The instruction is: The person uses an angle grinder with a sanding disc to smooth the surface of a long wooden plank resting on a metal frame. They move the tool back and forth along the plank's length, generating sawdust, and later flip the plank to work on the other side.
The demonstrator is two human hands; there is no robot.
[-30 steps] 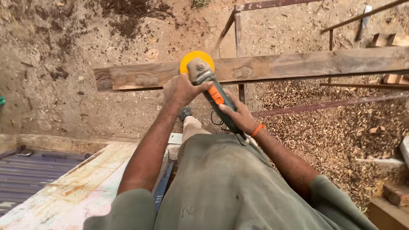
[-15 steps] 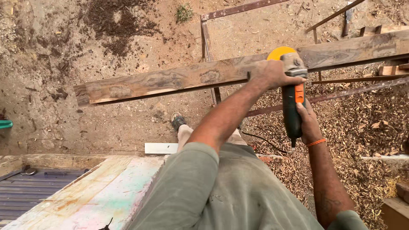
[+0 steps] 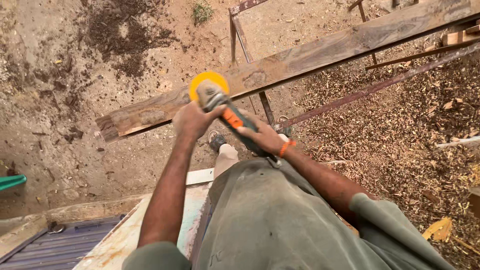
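We are clamping our left hand [image 3: 192, 120] around the head and our right hand [image 3: 262, 137] around the body of the orange-and-grey angle grinder [image 3: 227, 114], its yellow disc [image 3: 207, 82] lying against the long weathered wooden plank [image 3: 310, 57]. The plank is resting on thin rusty metal stands [image 3: 240, 37], so it could shift and kick the disc.

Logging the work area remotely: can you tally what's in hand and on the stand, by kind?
Angle grinder, held by left hand and right hand: 1
Yellow sanding disc: 1
Wooden plank: 1
Metal stand: 1
Orange wristband: 1
Total: 5
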